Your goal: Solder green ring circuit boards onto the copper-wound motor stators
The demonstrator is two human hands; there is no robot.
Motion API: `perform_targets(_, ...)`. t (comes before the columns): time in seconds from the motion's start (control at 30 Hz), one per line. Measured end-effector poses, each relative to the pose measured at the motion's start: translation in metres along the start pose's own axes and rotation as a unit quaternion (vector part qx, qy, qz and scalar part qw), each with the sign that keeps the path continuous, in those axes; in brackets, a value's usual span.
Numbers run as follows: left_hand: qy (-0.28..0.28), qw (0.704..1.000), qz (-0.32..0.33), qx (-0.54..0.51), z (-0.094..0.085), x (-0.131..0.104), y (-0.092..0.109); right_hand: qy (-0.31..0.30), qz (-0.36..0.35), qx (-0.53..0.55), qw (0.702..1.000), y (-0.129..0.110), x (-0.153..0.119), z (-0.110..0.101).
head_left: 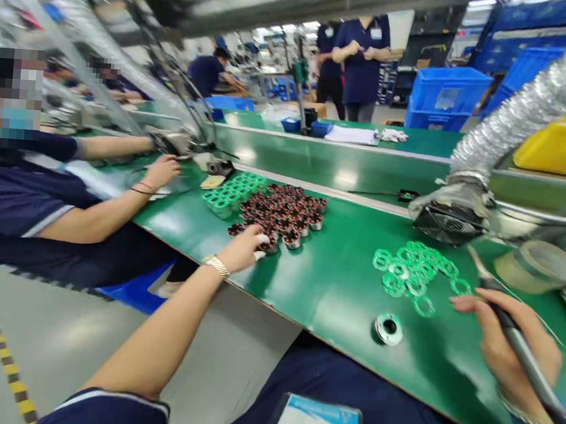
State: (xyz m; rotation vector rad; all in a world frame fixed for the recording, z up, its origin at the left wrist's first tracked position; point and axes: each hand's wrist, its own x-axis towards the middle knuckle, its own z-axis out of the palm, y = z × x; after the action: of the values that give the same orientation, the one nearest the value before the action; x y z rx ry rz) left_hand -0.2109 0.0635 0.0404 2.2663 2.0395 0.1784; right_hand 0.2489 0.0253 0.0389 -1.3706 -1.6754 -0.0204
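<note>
My left hand (242, 250), with white covers on its fingertips, reaches to the near edge of a cluster of copper-wound motor stators (283, 209). Its thumb and fingers close around one stator at that edge, partly hiding it. In my right hand (521, 332) a soldering iron (510, 328) lies between thumb and fingers, its black handle slanting down to the right and its tip pointing up and away. Left of this hand lies a loose pile of green ring-shaped boards (414, 269). A single stator topped with a green-white ring (388, 329) sits nearer the table edge.
A block of green-topped parts (233, 192) stands behind the stators. A fan-fronted extraction duct (452, 217) and a round container (541, 267) are at the right. At left, a co-worker's arm (113, 210) works over the same green table (316, 292). Blue bins (447, 88) stand behind.
</note>
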Motion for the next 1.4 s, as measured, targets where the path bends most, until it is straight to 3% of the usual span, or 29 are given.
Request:
perform_targets(0.07, 0.039, 0.999, -0.002, 0.018, -0.002, -0.003, 0.004, -0.074, -0.038, 0.035, 0.996, -0.006, -0.012, 0.001)
perform_targets(0.1, 0.085, 0.996, 0.008, 0.027, -0.001, -0.006, 0.011, -0.123, -0.036, 0.053, 0.990, -0.008, -0.018, 0.001)
perform_targets(0.13, 0.123, 0.992, 0.025, 0.015, 0.004, -0.010, 0.022, -0.174, -0.045, 0.078, 0.981, -0.009, -0.024, 0.002)
perform_targets(0.2, 0.147, 0.983, 0.077, -0.077, 0.020, -0.023, 0.057, -0.234, -0.050, 0.119, 0.963, -0.012, -0.037, 0.005)
perform_targets(0.33, -0.021, 0.945, 0.184, -0.271, 0.064, -0.047, 0.151, -0.274, -0.054, 0.157, 0.947, -0.021, -0.055, 0.015)
perform_targets(0.4, -0.049, 0.926, 0.167, -0.335, 0.077, -0.052, 0.188, -0.264, -0.050, 0.160, 0.950, -0.026, -0.060, 0.022)
perform_targets(0.47, -0.078, 0.905, 0.126, -0.399, 0.081, -0.053, 0.210, -0.255, -0.045, 0.162, 0.952, -0.029, -0.062, 0.029)
perform_targets(0.63, -0.138, 0.832, 0.049, -0.535, 0.076, -0.046, 0.218, -0.246, -0.046, 0.180, 0.951, -0.031, -0.063, 0.040)
perform_targets(0.83, -0.170, 0.806, 0.025, -0.567, 0.080, -0.036, 0.210, -0.209, -0.014, 0.158, 0.965, -0.040, -0.067, 0.044)
perform_targets(1.0, -0.258, 0.705, -0.030, -0.660, 0.077, -0.040, 0.211, -0.199, -0.003, 0.155, 0.968, -0.039, -0.070, 0.047)
perform_targets(1.03, -0.264, 0.700, -0.034, -0.663, 0.077, -0.042, 0.211, -0.199, -0.004, 0.158, 0.967, -0.038, -0.070, 0.047)
perform_targets(1.07, -0.257, 0.712, -0.026, -0.653, 0.077, -0.044, 0.210, -0.200, -0.004, 0.160, 0.967, -0.038, -0.071, 0.047)
perform_targets(1.1, -0.235, 0.743, -0.008, -0.627, 0.079, -0.046, 0.209, -0.201, -0.004, 0.162, 0.966, -0.037, -0.071, 0.048)
perform_targets(1.2, -0.100, 0.885, 0.102, -0.443, 0.085, -0.050, 0.203, -0.200, -0.005, 0.164, 0.966, -0.039, -0.072, 0.049)
perform_targets(1.23, -0.050, 0.919, 0.147, -0.363, 0.087, -0.051, 0.200, -0.197, -0.007, 0.164, 0.967, -0.040, -0.073, 0.049)
perform_targets(1.3, 0.025, 0.948, 0.225, -0.226, 0.089, -0.051, 0.196, -0.192, -0.013, 0.164, 0.968, -0.042, -0.074, 0.051)
perform_targets(1.4, 0.065, 0.944, 0.298, -0.122, 0.084, -0.048, 0.193, -0.190, -0.017, 0.165, 0.968, -0.042, -0.076, 0.052)
